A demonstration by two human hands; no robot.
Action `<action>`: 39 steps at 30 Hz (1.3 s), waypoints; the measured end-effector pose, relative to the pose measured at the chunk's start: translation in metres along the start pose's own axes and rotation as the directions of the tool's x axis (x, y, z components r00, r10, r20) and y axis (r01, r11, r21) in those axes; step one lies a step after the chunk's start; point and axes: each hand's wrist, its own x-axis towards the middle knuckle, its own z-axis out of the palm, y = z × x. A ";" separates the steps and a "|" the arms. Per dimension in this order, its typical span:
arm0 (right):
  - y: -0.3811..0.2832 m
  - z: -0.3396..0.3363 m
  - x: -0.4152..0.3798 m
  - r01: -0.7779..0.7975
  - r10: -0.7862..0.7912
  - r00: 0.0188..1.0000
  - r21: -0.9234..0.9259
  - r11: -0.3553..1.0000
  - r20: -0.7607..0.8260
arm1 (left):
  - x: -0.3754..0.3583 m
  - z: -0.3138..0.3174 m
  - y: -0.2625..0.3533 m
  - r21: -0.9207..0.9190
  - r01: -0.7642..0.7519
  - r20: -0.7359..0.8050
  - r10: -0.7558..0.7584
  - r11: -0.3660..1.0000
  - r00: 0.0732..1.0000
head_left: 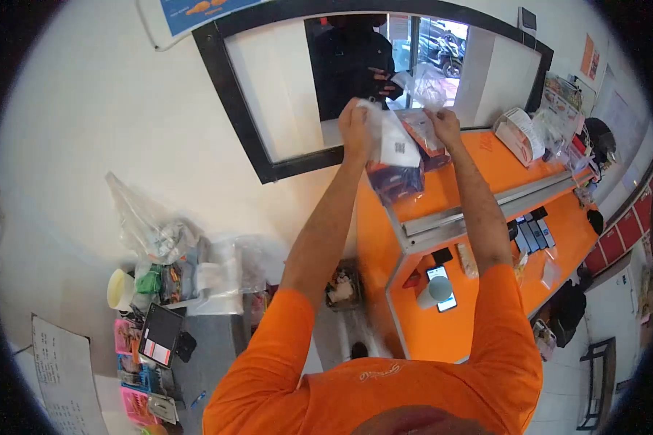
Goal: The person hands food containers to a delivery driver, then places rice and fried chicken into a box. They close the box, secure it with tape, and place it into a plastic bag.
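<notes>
The left hand (353,129) curls its fingers around the left side of a clear plastic bag (397,191), while the right hand (445,127) pinches its right edge between nearly closed fingers. The bag, with boxes (399,148) inside, is at the far left end of the orange counter (479,163), before the window (286,87). Beyond stands a person in dark clothing (350,61). Nearer, a cup (437,288) stands by a lit phone (448,303).

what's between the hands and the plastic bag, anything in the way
Nothing visible stands in the way: the left hand and the right hand are already on the plastic bag, one at each side of its upper part. The counter lies beneath, not between them.
</notes>
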 end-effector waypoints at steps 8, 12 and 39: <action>0.008 -0.009 -0.009 0.124 -0.126 0.988 0.022 0.992 0.086 | 0.022 0.046 0.035 0.815 -0.070 0.270 -0.270 0.574 0.924; -0.093 -0.107 -0.131 0.350 -0.293 0.905 0.145 0.926 -0.309 | -0.069 -0.012 0.130 0.857 -0.071 -0.011 0.157 0.510 0.988; -0.454 -0.173 -1.299 -0.074 -0.397 -0.913 0.923 0.378 0.090 | -1.218 -0.015 0.820 0.122 0.751 -0.849 0.460 0.649 -0.260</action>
